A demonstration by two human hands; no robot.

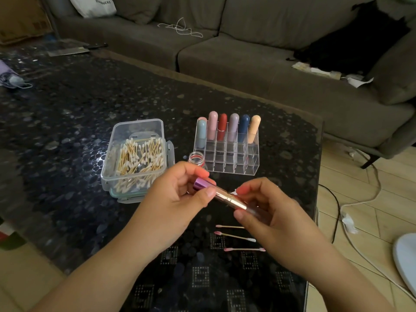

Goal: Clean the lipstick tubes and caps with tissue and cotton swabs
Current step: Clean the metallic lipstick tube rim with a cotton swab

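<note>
A lipstick tube (225, 195) with a purple base and a gold barrel lies slanted between my hands above the dark glass table (67, 122). My left hand (177, 197) pinches the purple end between thumb and fingers. My right hand (265, 212) grips the other end, whose clear part is partly hidden by my fingers. Three used cotton swabs (235, 236) with pink-stained tips lie on the table just below my hands. A clear box of clean cotton swabs (138, 157) stands open to the left.
A clear acrylic organizer (227, 154) behind my hands holds several pastel lipstick tubes in its back row. A small open jar (197, 159) sits between box and organizer. A grey sofa (247, 59) runs beyond the table. Cables (351, 199) trail over the floor at right.
</note>
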